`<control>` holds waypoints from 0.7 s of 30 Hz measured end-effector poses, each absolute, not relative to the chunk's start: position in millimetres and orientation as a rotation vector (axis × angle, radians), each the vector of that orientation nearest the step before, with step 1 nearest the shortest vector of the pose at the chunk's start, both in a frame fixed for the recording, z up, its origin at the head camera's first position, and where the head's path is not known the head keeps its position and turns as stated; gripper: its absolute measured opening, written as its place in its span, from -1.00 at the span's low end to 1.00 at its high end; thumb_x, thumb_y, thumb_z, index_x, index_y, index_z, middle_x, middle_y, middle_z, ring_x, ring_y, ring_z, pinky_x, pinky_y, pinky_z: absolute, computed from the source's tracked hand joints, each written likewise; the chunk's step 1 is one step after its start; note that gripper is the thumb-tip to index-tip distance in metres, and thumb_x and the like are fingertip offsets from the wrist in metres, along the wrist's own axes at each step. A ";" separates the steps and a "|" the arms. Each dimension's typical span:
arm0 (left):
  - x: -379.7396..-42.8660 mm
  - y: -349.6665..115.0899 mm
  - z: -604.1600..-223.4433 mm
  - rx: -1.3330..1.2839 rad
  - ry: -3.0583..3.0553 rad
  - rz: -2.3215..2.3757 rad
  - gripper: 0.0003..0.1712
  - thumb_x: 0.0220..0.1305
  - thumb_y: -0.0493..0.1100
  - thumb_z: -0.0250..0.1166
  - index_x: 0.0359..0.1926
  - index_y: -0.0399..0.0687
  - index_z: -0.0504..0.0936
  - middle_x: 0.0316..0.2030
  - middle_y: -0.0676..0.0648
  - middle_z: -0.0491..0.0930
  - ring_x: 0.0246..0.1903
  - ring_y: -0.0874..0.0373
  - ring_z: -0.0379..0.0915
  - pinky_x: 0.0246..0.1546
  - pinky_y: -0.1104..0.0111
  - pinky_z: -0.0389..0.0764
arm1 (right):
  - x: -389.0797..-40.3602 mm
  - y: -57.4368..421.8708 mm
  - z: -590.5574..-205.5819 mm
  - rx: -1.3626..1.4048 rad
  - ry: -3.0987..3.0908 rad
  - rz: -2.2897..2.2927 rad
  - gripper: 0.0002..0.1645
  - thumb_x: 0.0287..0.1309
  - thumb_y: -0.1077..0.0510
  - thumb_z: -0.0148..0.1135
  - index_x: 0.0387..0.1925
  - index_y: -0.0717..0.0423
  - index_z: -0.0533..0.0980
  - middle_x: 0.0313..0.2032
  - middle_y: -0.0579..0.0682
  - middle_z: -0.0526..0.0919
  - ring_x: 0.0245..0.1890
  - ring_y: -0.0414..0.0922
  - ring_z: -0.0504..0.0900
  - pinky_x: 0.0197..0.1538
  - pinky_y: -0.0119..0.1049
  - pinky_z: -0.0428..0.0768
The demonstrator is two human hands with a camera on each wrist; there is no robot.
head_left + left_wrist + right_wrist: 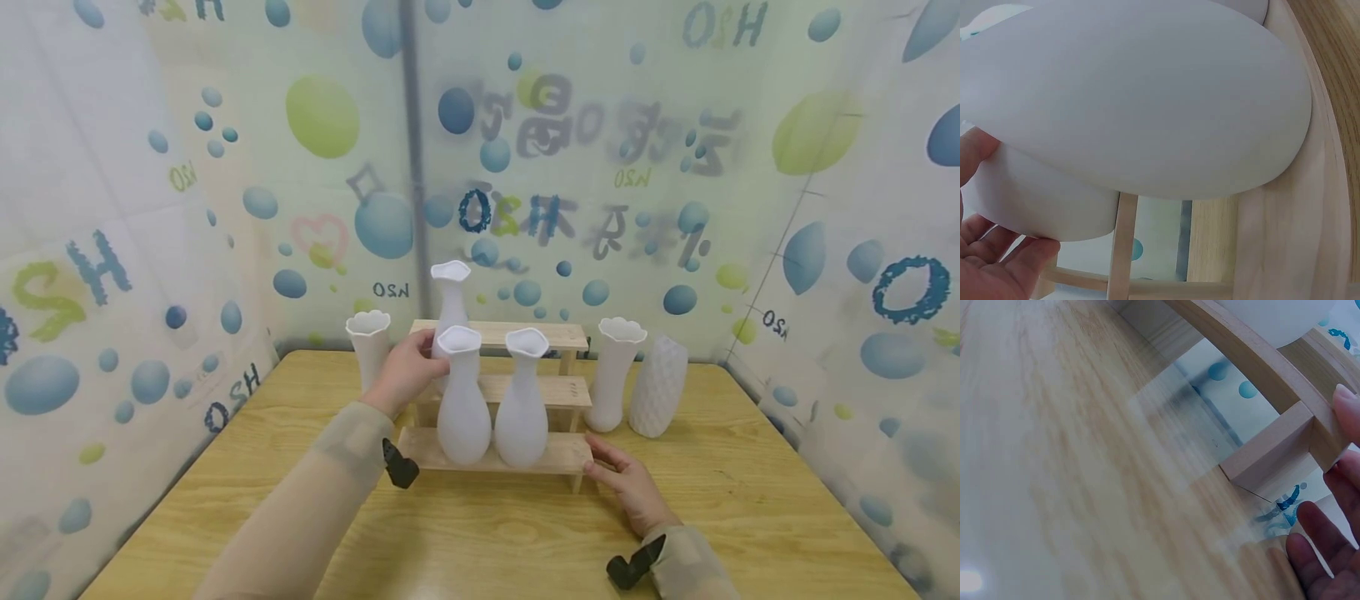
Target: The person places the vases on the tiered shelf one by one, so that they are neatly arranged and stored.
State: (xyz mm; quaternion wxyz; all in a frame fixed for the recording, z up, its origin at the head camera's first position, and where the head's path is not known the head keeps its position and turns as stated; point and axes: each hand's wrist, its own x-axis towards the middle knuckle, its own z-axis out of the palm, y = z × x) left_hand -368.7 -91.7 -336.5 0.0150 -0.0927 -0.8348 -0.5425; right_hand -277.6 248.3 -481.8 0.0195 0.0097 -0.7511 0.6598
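My left hand grips a white vase with a flared, wavy rim, thumb and fingers around its body. That vase stands at the middle shelf of a three-step wooden stand; its base is partly hidden, so contact with the shelf is hard to tell. Two similar vases are upright on the lowest step, a left one in front of the held vase and a right one. At the lowest step's right end, my right hand pinches the board, thumb on the upper side and fingers at the end.
Left of the stand, partly behind my left hand, is a fluted white vase. To the right stand another scalloped vase and a textured white vase. The wooden table meets patterned curtains behind and beside it.
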 end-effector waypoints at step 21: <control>-368.1 -89.8 -341.2 -0.249 -2.606 -1.677 -0.29 0.19 -0.16 0.28 0.35 -0.06 0.27 0.23 -0.13 0.40 0.19 -0.05 0.34 0.19 0.08 0.38 | -278.9 250.2 -483.6 0.043 -2.357 2.022 -0.34 0.24 0.19 0.25 0.34 0.20 0.31 0.26 0.18 0.41 0.22 -0.08 0.32 0.18 -0.31 0.28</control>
